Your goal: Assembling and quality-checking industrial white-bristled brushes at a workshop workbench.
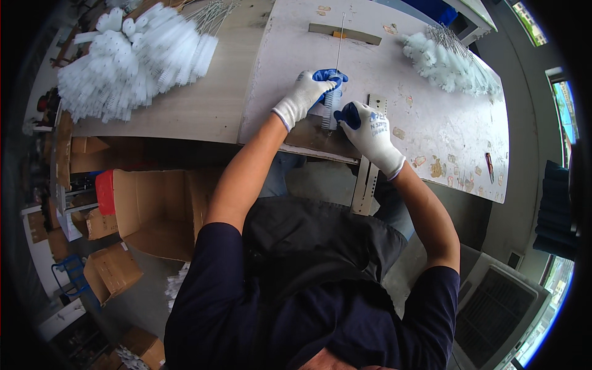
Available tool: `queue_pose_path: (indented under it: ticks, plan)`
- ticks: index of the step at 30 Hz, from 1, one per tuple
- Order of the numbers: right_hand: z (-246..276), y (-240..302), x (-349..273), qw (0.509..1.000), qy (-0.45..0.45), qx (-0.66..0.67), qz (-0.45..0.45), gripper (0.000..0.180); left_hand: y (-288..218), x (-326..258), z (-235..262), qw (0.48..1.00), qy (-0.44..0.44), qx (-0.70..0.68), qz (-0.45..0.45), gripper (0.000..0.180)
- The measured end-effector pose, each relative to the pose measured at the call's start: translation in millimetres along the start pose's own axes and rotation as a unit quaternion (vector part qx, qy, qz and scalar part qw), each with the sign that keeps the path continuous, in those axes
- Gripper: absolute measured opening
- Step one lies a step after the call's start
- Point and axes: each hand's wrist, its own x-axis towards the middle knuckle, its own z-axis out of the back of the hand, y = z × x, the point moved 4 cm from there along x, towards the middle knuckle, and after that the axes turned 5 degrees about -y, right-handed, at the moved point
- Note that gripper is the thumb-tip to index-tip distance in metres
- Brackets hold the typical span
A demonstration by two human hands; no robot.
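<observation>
Both gloved: left hand [306,92] clamped on brush [331,105] head, steadying it on surface [431,129]; right hand [372,132] pinches lower end, wire pointing away.

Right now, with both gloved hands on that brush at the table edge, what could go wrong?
1. The brush has a long thin wire stem pointing away from the person; it could bend or poke if the left hand twists hard.
2. The work sits near the table edge, so the brush might drop if the right hand slips.
</observation>
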Motion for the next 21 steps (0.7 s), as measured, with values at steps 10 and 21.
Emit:
queue_pose_path:
  ticks: [10,21]
  plan:
    - [9,23,-4,0.899,0.081,-0.219,0.370,0.055,-5,-3,-3,1.000,0.018,-0.005,0.000,0.035]
    - [-7,28,14,0.866,0.104,-0.222,0.435,0.029,11,17,-11,1.000,0.005,0.008,-0.019,0.018]
